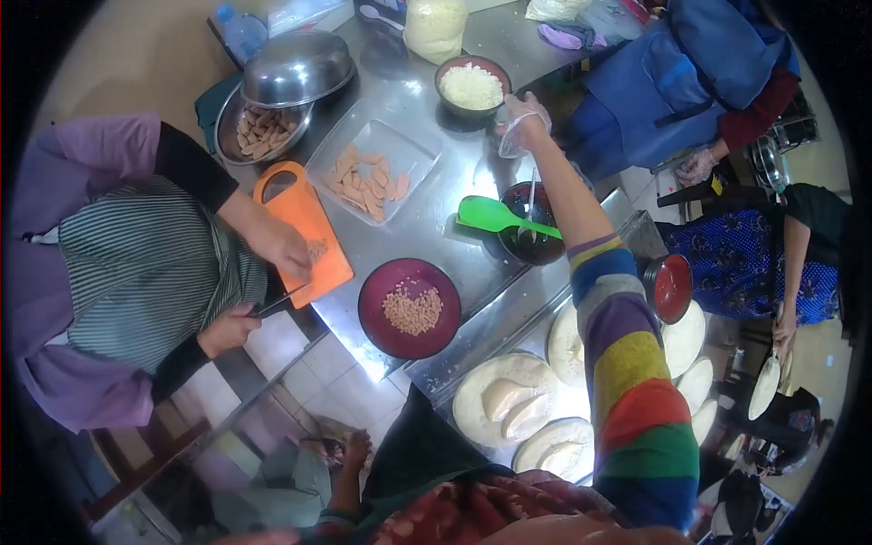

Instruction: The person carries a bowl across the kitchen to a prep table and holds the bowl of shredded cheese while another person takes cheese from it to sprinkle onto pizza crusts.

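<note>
My right hand (525,123), in a clear plastic glove, reaches across the table with its fingers closed at the near-right rim of a dark bowl (442,95). White grated or crumbled food (470,86) fills that bowl. Under my forearm, a green spatula (495,216) lies across another dark bowl (522,250), which also has a metal utensil in it. Low in the view, my left hand (356,449) hangs below table level, small and blurred, its fingers loosely apart and nothing visible in them. A maroon plate (368,318) of chopped sausage (413,307) stands between the two.
At left, a co-worker's hands hold a knife (283,298) over an orange cutting board (304,222). A clear tub (413,150) and a metal bowl (225,123) hold cut sausages. Round flatbreads (477,381) lie at the lower right, beside a red bowl (670,289). Other people stand at right.
</note>
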Demonstrator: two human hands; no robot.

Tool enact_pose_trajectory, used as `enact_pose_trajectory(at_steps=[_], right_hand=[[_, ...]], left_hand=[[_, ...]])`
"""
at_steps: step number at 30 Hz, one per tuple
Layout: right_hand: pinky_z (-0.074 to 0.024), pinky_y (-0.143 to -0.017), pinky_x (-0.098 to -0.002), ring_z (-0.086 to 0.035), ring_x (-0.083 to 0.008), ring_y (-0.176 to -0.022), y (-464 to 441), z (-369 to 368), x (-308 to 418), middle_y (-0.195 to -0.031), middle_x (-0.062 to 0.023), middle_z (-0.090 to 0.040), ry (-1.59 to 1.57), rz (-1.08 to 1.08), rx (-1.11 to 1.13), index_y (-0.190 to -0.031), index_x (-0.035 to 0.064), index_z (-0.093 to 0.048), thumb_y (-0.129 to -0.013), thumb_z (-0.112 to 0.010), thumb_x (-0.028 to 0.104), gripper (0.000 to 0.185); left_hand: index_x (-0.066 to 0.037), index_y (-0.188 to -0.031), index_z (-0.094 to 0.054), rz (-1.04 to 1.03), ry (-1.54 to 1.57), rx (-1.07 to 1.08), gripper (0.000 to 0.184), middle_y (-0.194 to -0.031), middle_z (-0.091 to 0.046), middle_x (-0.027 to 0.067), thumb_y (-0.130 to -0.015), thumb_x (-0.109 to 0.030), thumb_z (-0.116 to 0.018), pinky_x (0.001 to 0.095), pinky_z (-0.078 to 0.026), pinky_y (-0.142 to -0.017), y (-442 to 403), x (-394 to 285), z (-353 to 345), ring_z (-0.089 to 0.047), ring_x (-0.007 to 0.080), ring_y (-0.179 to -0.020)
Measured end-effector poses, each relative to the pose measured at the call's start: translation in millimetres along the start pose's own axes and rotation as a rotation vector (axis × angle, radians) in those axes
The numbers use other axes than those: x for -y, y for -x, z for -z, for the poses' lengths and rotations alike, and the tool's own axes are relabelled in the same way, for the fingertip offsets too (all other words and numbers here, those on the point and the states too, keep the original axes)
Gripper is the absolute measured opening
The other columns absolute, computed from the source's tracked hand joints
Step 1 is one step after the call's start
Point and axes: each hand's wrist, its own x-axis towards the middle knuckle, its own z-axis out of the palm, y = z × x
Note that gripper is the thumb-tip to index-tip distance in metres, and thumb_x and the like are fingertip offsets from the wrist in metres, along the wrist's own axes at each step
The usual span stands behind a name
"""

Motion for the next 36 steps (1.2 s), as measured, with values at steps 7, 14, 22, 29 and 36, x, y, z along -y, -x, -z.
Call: enact_pose_trajectory(at_steps=[7, 14, 22, 29, 36], right_hand=[[-0.0553, -0.082, -0.0543, -0.053, -0.0312, -0.112, 21.8, -21.0, 18.3, -0.13, -0.0132, -0.045, -0.61, -0.257, 0.377, -0.127, 0.004, -0.043, -0.09, -0.049, 0.002, 0.037], [-0.0565, -0.08, -0.0519, -0.057, -0.0316, -0.107, 74.8, 39.3, 33.5, -0.124, -0.015, -0.05, -0.677, -0.043, 0.39, -0.124, 0.0033, -0.045, -0.087, -0.05, 0.002, 0.037], [-0.0576, -0.072, -0.0392, -0.063, -0.0254, -0.093, 247.2, 257.8, 67.7, -0.114, -0.0141, -0.059, -0.489, 0.332, 0.342, -0.126, 0.0019, -0.047, -0.088, -0.051, 0.012, 0.04], [-0.0469, -0.08, -0.0418, -0.059, -0.0365, -0.089, 506.9, 448.5, -18.0, -0.095, -0.0214, -0.062, -0.034, 0.356, 0.016, -0.126, 0.0025, -0.049, -0.083, -0.053, 0.026, 0.049], [-0.0461, -0.088, -0.0373, -0.06, -0.0304, -0.097, 805.5, 542.2, -181.8, -0.107, -0.0235, -0.061, 0.104, -0.025, -0.31, -0.131, -0.0036, -0.044, -0.088, -0.051, 0.023, 0.051]], left_hand=[[-0.01, -0.121, -0.052, -0.017, 0.009, 0.013, 0.031, -0.094, -0.058, 0.0059, -0.094, -0.026, -0.051, 0.0271, -0.044, -0.055, -7.1, -24.6, -6.6, -0.054, 0.015, -0.074], [-0.009, -0.122, -0.05, -0.156, -0.145, 0.092, 0.034, -0.098, -0.057, 0.0093, -0.094, -0.027, -0.05, 0.0285, -0.045, -0.053, -14.9, -23.3, 11.8, -0.056, 0.0165, -0.077], [-0.002, -0.123, -0.047, -0.169, -0.47, 0.137, 0.041, -0.103, -0.059, 0.0114, -0.093, -0.029, -0.053, 0.0375, -0.053, -0.071, -18.4, -67.9, -2.1, -0.059, 0.0223, -0.084], [-0.011, -0.118, -0.052, -0.412, -0.842, 0.288, 0.035, -0.091, -0.06, 0.0068, -0.091, -0.033, -0.054, 0.0317, -0.046, -0.052, -5.5, -87.3, -35.7, -0.058, 0.0183, -0.071], [-0.008, -0.119, -0.054, -0.591, -1.274, 0.367, 0.038, -0.091, -0.065, 0.008, -0.091, -0.034, -0.055, 0.0372, -0.05, -0.054, 4.2, -33.6, -66.8, -0.062, 0.0223, -0.074]])
